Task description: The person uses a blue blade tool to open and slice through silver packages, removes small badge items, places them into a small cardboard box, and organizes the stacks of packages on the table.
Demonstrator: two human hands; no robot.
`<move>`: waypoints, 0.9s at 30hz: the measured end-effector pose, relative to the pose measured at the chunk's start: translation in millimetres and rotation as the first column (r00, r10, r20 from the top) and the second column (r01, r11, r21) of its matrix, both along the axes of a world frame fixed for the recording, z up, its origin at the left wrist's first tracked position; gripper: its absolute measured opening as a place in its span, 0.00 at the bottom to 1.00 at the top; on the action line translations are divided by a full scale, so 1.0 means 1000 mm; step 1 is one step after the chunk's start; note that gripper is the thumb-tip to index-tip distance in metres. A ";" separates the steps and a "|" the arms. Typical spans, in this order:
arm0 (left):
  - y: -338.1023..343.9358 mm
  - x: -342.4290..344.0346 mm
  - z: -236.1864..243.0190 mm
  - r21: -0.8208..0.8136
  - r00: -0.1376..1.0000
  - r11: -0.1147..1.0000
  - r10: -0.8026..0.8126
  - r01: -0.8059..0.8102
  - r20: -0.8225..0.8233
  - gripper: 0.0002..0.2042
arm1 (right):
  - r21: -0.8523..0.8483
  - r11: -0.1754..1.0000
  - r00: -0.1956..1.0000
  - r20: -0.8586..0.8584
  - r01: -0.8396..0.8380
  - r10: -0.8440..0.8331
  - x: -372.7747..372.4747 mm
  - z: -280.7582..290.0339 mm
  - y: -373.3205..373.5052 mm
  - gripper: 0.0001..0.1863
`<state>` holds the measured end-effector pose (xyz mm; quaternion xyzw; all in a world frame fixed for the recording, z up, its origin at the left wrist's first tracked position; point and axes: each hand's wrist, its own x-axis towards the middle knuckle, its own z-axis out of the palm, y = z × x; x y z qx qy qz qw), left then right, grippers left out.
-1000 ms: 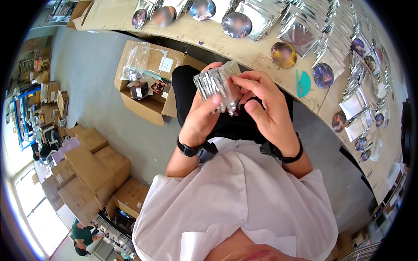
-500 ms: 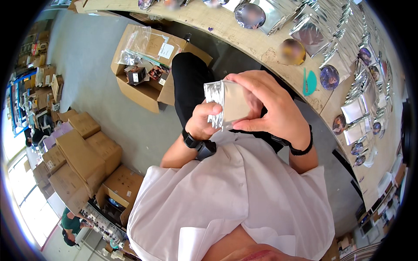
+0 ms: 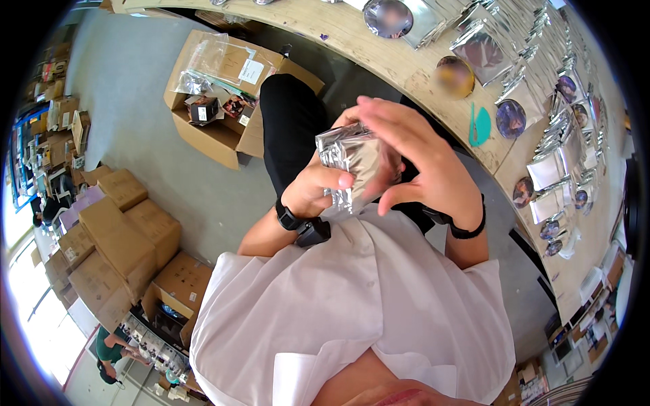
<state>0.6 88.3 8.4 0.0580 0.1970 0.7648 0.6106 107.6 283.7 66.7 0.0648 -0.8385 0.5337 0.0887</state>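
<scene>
In front of my shirt, a stack of silver foil packets (image 3: 360, 161) is gripped by my left hand (image 3: 313, 191), its thumb pressed over the crinkled packet edges. Spread fingers and a raised thumb show on my right hand (image 3: 433, 169), which curves around the stack's other side. A gap shows between that thumb and the foil; whether its far fingers touch the stack is hard to see. The stack's upper face is shiny and slightly blurred.
A wooden table (image 3: 433, 93) curves along the right, bearing rows of silver packets (image 3: 482, 54), round picture discs (image 3: 511, 119) and a teal cutter (image 3: 480, 127). An open carton (image 3: 203, 139) stands on the floor. Stacked cartons (image 3: 118, 243) and another person (image 3: 110, 346) are left.
My right thumb and fingers have come away from the stack's face and spread. The stack has tilted slightly, with its foil edges more ruffled. My left hand keeps its hold.
</scene>
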 end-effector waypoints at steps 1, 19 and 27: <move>0.004 -0.001 0.007 0.017 0.997 0.999 0.034 -0.033 -0.073 0.54 | -0.010 0.997 0.995 -0.062 0.083 -0.083 0.000 0.008 0.001 0.47; -0.015 -0.024 0.015 -0.061 0.642 0.988 -0.138 0.141 -0.755 0.50 | 0.053 0.985 0.985 0.060 -0.162 0.159 0.009 0.032 0.027 0.06; -0.018 -0.021 0.004 -0.049 0.683 0.964 -0.221 0.261 -0.696 0.52 | 0.062 0.930 0.929 0.106 -0.363 0.356 -0.004 0.032 0.026 0.06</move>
